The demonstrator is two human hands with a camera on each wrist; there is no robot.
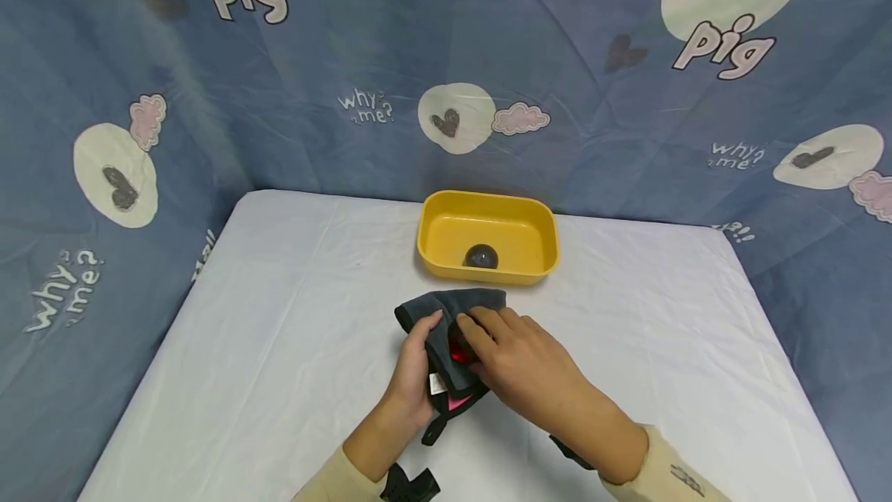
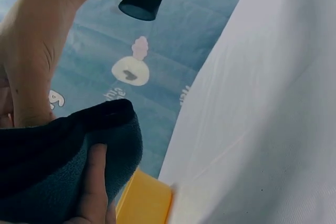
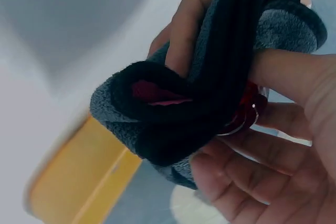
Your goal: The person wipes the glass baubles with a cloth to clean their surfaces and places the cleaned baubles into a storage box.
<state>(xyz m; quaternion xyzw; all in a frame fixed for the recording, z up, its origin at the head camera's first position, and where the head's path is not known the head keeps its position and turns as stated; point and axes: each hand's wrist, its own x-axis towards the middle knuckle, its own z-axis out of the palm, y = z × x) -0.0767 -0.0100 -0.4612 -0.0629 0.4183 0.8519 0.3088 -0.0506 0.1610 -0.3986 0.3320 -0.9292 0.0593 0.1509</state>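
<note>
Near the middle of the white table, both hands work at a folded dark grey cloth (image 1: 446,308) with black edging and a pink inner side. My left hand (image 1: 411,378) grips the cloth from the left, its thumb (image 2: 94,177) lying along the fabric. From the right, my right hand (image 1: 533,362) curls its fingers over the cloth and a glossy red rounded thing (image 1: 461,349). In the right wrist view, the red thing (image 3: 254,106) sits between thumb and fingers. Cloth and fingers hide most of it, so its full shape cannot be told.
Just beyond the hands stands a yellow tray (image 1: 491,276), holding one dark shiny ball (image 1: 482,256) near its front wall. A blue printed curtain (image 1: 313,153) hangs behind and beside the table (image 1: 293,331). Black camera mounts are strapped at both wrists.
</note>
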